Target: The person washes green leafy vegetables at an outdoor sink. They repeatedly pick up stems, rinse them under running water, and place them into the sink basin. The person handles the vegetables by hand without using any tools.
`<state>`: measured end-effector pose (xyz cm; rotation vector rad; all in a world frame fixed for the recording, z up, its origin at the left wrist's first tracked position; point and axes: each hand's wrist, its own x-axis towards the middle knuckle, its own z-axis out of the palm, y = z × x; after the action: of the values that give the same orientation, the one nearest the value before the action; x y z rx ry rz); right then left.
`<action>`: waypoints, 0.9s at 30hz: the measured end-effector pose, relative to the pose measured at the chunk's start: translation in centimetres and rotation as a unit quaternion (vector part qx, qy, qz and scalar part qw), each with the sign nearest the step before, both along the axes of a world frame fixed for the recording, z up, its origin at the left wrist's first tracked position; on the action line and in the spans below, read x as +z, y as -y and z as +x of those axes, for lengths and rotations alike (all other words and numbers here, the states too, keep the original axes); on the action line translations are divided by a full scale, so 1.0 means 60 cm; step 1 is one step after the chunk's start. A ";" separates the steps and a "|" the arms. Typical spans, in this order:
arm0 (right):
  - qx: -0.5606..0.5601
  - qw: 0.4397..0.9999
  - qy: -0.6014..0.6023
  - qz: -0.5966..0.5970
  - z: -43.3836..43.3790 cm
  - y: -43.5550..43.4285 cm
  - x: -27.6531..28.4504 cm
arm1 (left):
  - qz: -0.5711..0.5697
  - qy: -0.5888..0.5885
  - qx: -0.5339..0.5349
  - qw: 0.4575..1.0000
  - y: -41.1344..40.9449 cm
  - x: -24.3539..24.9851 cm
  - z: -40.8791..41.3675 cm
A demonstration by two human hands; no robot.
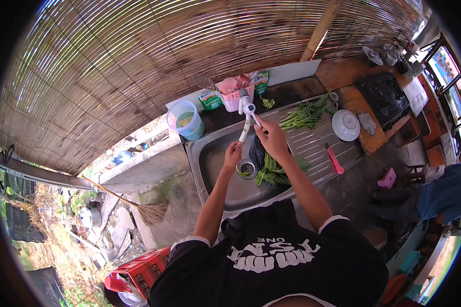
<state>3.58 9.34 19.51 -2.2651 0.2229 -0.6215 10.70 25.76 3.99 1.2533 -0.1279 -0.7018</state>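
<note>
A white plastic faucet stands over a stainless steel sink. My left hand has its fingers around the lower end of the faucet's pale spout. At the faucet's lever, my right hand grips with thumb and fingers. Below my hands, a small round container sits in the basin, with a bit of green at its rim. Leafy greens lie beside it, next to a dark plastic bag, partly hidden by my right arm.
On the drainboard lie more leafy greens, an upturned white bowl and a pink-handled knife. Behind the sink stand a plastic bucket and a pink basket. A stove and another person are at right.
</note>
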 end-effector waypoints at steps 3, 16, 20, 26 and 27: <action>0.012 0.981 0.063 0.185 0.003 -0.010 -0.097 | -0.059 -0.025 -0.005 0.998 0.004 -0.019 0.007; 0.007 0.761 -0.099 0.642 0.074 -0.099 -0.259 | 0.059 0.039 -0.004 0.997 -0.065 -0.017 -0.020; -0.026 0.705 -0.059 0.706 0.085 -0.090 -0.280 | 0.093 0.059 -0.032 0.993 -0.105 -0.033 -0.033; 0.049 0.701 -0.169 0.691 0.055 -0.093 -0.263 | 0.086 0.062 -0.009 0.994 -0.099 -0.040 -0.039; 0.024 0.716 -0.172 0.676 0.058 -0.081 -0.256 | 0.098 0.070 -0.021 0.992 -0.096 -0.040 -0.037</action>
<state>7.04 14.22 4.18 -0.8839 0.5686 0.0976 8.50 31.49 1.60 1.4929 -0.2039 -0.6753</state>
